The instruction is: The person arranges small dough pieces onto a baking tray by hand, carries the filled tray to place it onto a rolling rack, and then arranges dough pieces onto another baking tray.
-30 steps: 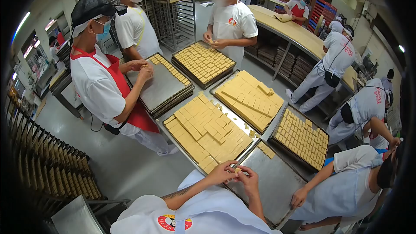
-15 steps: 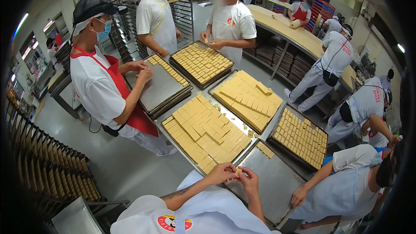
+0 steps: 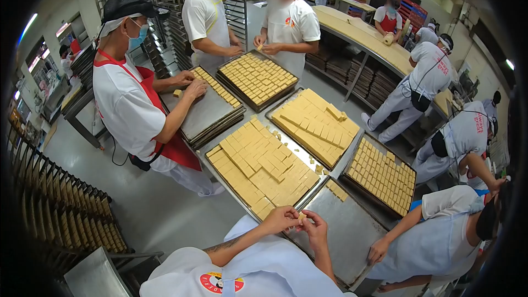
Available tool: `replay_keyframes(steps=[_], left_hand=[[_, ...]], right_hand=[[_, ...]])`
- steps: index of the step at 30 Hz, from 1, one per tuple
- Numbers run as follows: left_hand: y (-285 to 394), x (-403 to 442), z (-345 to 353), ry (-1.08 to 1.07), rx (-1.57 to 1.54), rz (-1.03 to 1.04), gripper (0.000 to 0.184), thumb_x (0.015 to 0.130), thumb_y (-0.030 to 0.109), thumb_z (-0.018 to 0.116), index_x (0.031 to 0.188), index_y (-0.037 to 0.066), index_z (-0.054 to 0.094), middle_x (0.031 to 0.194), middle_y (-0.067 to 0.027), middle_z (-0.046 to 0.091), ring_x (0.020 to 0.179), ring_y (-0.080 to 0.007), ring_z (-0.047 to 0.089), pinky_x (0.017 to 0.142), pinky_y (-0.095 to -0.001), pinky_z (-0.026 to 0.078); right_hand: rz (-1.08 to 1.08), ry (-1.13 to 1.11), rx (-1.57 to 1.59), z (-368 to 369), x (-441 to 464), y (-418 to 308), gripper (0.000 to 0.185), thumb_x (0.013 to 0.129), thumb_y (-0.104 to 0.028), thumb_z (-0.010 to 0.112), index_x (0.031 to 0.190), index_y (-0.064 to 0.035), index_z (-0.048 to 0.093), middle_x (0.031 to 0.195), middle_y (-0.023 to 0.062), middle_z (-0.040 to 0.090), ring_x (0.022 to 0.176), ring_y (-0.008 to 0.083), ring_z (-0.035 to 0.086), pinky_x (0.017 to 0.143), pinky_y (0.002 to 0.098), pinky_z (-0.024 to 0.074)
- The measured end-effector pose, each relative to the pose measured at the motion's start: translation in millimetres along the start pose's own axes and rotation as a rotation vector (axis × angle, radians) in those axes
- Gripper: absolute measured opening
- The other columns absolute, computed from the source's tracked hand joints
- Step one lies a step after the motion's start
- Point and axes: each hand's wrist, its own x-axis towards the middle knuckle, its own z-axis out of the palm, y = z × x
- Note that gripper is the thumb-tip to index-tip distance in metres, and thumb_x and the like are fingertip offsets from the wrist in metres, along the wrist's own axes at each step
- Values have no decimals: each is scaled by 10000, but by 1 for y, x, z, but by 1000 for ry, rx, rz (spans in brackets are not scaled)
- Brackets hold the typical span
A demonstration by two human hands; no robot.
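Observation:
In front of my apron, my left hand (image 3: 280,220) and my right hand (image 3: 315,230) meet, fingertips closed on one small yellow dough piece (image 3: 302,216). Both hands are above the near corner of a metal baking tray (image 3: 344,236). That tray carries a short row of dough pieces (image 3: 336,190) along its far edge. Just beyond my left hand, a slab of yellow dough (image 3: 264,168) lies scored or cut into rectangles, with some strips stacked on top. Crumbs and scraps lie beside it.
A second cut dough slab (image 3: 316,124) lies farther back. Filled trays (image 3: 379,173) (image 3: 257,80) stand right and far. A co-worker in a red apron (image 3: 148,85) works over a tray stack (image 3: 201,113) at left. Another person's hand (image 3: 378,251) rests on my tray's right edge.
My hands stay almost in place with the dough piece between them. The red-aproned co-worker's hands have spread and lowered to the tray, where a small dough piece now shows near its left edge.

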Motion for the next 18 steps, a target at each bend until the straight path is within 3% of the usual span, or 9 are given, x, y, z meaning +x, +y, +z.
replay_keyframes(steps=[7,13,18], left_hand=[[0,0,-1,-17,-83,0,232,880,160,738,1009,24,602,787,-4,635,669,-74,594,544,-223,490],[-3,5,0,84,-182,27,333,861,139,750,1128,10,599,810,-37,636,665,-88,601,508,-241,500],[-9,10,-16,-34,-160,-53,375,870,149,751,1167,-20,596,793,-42,625,651,-90,590,511,-251,499]], right_hand=[[-10,51,35,0,3,5,328,928,-80,617,1225,53,578,1021,136,637,741,206,673,606,312,581],[24,98,153,-3,0,-3,316,921,-69,618,1213,48,587,1019,129,630,731,206,672,599,308,576],[-1,83,49,-19,-1,10,231,920,-78,639,1124,22,592,930,99,646,713,184,659,600,299,566]])
